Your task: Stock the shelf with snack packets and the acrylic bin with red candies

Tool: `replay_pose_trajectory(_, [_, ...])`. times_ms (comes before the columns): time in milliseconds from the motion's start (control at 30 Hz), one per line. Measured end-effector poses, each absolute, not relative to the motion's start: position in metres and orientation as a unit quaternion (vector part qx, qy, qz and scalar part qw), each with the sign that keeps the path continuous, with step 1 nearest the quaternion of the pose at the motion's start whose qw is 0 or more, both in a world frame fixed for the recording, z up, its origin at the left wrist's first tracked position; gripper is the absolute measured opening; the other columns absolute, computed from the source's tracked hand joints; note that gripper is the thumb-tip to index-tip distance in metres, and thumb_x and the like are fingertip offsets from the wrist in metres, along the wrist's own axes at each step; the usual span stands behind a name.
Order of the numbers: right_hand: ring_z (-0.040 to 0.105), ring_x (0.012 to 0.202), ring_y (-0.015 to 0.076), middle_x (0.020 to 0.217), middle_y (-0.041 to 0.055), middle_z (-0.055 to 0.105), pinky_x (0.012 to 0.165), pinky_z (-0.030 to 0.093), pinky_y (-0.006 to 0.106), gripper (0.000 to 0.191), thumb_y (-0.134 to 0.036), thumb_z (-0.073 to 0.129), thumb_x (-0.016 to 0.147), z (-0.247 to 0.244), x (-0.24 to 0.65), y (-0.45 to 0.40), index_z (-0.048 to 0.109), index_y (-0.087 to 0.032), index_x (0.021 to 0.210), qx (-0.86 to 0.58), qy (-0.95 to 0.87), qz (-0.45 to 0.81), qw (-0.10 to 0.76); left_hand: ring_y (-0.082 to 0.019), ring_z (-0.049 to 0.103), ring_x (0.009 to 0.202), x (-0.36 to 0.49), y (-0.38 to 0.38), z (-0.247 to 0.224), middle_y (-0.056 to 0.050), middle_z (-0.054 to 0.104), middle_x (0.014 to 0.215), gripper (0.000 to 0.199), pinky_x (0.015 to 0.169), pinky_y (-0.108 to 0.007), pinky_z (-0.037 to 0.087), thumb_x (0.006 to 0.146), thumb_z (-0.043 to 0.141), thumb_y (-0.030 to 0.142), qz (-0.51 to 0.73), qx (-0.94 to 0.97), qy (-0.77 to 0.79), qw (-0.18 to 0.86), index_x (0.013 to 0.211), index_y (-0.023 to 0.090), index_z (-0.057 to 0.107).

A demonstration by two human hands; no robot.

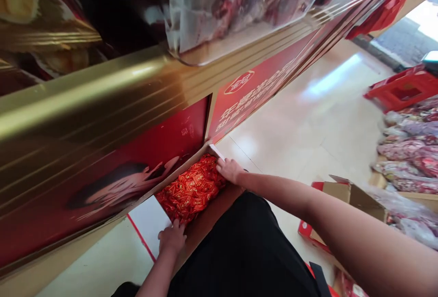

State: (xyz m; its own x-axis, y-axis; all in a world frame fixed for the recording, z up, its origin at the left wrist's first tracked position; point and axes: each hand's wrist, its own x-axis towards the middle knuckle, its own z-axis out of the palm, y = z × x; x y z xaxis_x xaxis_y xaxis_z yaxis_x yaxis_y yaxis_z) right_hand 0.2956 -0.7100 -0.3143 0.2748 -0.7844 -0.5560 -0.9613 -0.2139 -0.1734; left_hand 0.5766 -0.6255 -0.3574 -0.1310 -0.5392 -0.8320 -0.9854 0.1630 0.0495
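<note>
An open cardboard box (215, 210) full of small red wrapped packets (193, 190) sits low against the red display panel, in front of my knees. At the box's far right end, my right hand (230, 170) has its fingers closed over the white top edge. My left hand (172, 238) is at the near left end, its fingers curled at the edge beside the white flap (150, 219) and touching the packets' border. The flap lies folded outward. The undersides of both hands' grips are hidden.
A gold-edged shelf (137, 78) with bagged goods runs above the box. Right of my legs stand an opened carton (349, 201) and bagged goods (410, 151). A red crate (404, 89) rests farther off on the shiny floor (290, 137).
</note>
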Motion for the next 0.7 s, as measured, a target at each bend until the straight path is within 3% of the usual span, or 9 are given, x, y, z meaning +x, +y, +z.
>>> replay_pose_trajectory(100, [0.04, 0.115, 0.0226, 0.141, 0.0172, 0.01, 0.089, 0.039, 0.035, 0.055, -0.011, 0.031, 0.086, -0.318, 0.271, -0.707, 0.012, -0.018, 0.137, -0.686, 0.684, 0.1, 0.228, -0.027, 0.042, 0.113, 0.577, -0.621, -0.354, -0.011, 0.037, 0.13, 0.038, 0.089, -0.047, 0.036, 0.083, 0.042, 0.023, 0.278, -0.634, 0.668, 0.272, 0.122, 0.022, 0.042])
replay_pose_trajectory(133, [0.041, 0.114, 0.0228, 0.141, 0.0194, 0.011, 0.088, 0.038, 0.034, 0.058, -0.012, 0.034, 0.085, -0.322, 0.268, -0.704, 0.008, -0.014, 0.137, -0.641, 0.725, 0.07, 0.24, -0.028, 0.036, 0.119, 0.58, -0.618, -0.353, -0.012, 0.029, 0.136, 0.044, 0.09, -0.047, 0.034, 0.084, 0.038, 0.023, 0.264, -0.665, 0.654, 0.246, 0.128, 0.024, 0.033])
replay_pose_trajectory(200, [0.048, 0.107, 0.0229, 0.134, 0.0208, 0.029, 0.084, 0.04, 0.031, 0.057, -0.016, 0.04, 0.082, -0.332, 0.267, -0.701, 0.019, -0.01, 0.135, -0.56, 0.778, 0.032, 0.284, -0.031, 0.029, 0.123, 0.592, -0.613, -0.352, -0.016, 0.02, 0.14, 0.053, 0.091, -0.048, 0.033, 0.085, 0.035, 0.027, 0.245, -0.73, 0.602, 0.212, 0.135, 0.021, 0.019])
replay_pose_trajectory(300, [0.056, 0.094, 0.019, 0.106, 0.0123, 0.057, 0.079, 0.039, 0.025, 0.037, -0.018, 0.038, 0.083, -0.338, 0.272, -0.701, 0.047, -0.009, 0.118, -0.545, 0.766, 0.035, 0.339, -0.028, 0.049, 0.106, 0.62, -0.611, -0.351, -0.019, 0.046, 0.12, 0.048, 0.079, -0.043, 0.043, 0.083, 0.042, 0.033, 0.264, -0.808, 0.488, 0.199, 0.126, 0.011, 0.035])
replay_pose_trajectory(433, [0.058, 0.085, 0.0163, 0.092, 0.0089, 0.063, 0.073, 0.039, 0.021, 0.031, -0.018, 0.038, 0.081, -0.317, 0.271, -0.709, 0.058, -0.01, 0.104, -0.551, 0.757, 0.013, 0.35, -0.016, 0.059, 0.082, 0.669, -0.61, -0.334, -0.004, 0.06, 0.094, 0.029, 0.07, -0.034, 0.048, 0.081, 0.049, 0.036, 0.33, -0.845, 0.393, 0.151, 0.1, 0.015, 0.054])
replay_pose_trajectory(533, [0.059, 0.077, 0.0169, 0.087, 0.0086, 0.065, 0.065, 0.04, 0.021, 0.027, -0.019, 0.044, 0.076, -0.286, 0.262, -0.711, 0.061, -0.013, 0.097, -0.558, 0.754, -0.012, 0.347, -0.017, 0.061, 0.081, 0.701, -0.597, -0.301, -0.004, 0.065, 0.089, 0.025, 0.072, -0.029, 0.048, 0.079, 0.05, 0.033, 0.364, -0.855, 0.364, 0.068, 0.093, 0.013, 0.056])
replay_pose_trajectory(700, [0.059, 0.062, 0.0136, 0.073, 0.0054, 0.066, 0.052, 0.04, 0.019, 0.023, -0.021, 0.046, 0.075, -0.215, 0.239, -0.705, 0.063, -0.01, 0.085, -0.595, 0.711, -0.057, 0.371, -0.019, 0.06, 0.092, 0.733, -0.557, -0.212, 0.002, 0.07, 0.085, 0.024, 0.072, -0.023, 0.05, 0.068, 0.055, 0.033, 0.388, -0.86, 0.325, -0.071, 0.087, 0.018, 0.059])
